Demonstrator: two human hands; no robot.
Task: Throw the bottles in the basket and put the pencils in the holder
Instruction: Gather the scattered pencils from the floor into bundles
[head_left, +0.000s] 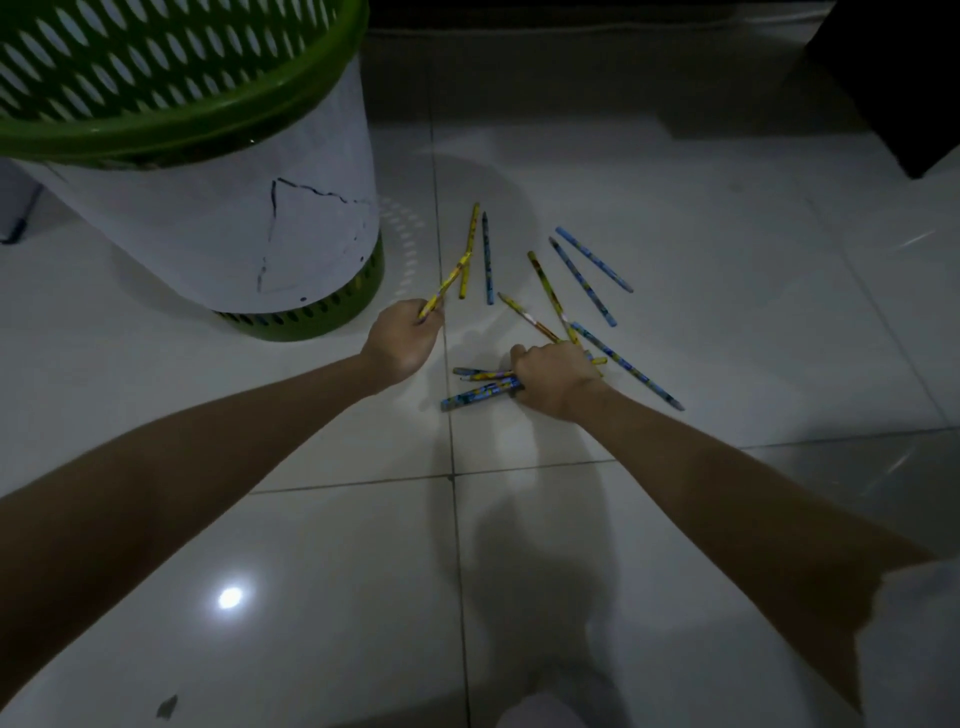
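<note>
both hands are down at the white tiled floor (675, 182), gathering pencils. the left hand (402, 338) is curled shut around one yellow pencil (448, 283), gripping it at its near end so the shaft points up and away toward two more lying just beyond, a second yellow pencil (469, 249) and a blue pencil (487, 260). the right hand (556, 376) is closed as a fist over a small bundle of pencils (480, 388), mostly blue, whose ends stick out to the left of the knuckles. loose pencils lie scattered to the right of that hand: a pair of blue ones (587, 275) side by side, a long blue pencil (628, 369) running off toward the lower right, and yellow ones (548, 291) crossing near the fist.

the green perforated basket (156, 119) stands just left of the left hand, its side wrapped in white paper. no bottles and no pencil holder are in view.

the pencils look light, stiff and thin, likely smooth-coated, so on glossy tile they will probably roll or skid under a fingertip. pinching each near the middle, or raking several together and closing over the bunch, seems safest; a held bundle could slip lengthwise if the fist loosens.
</note>
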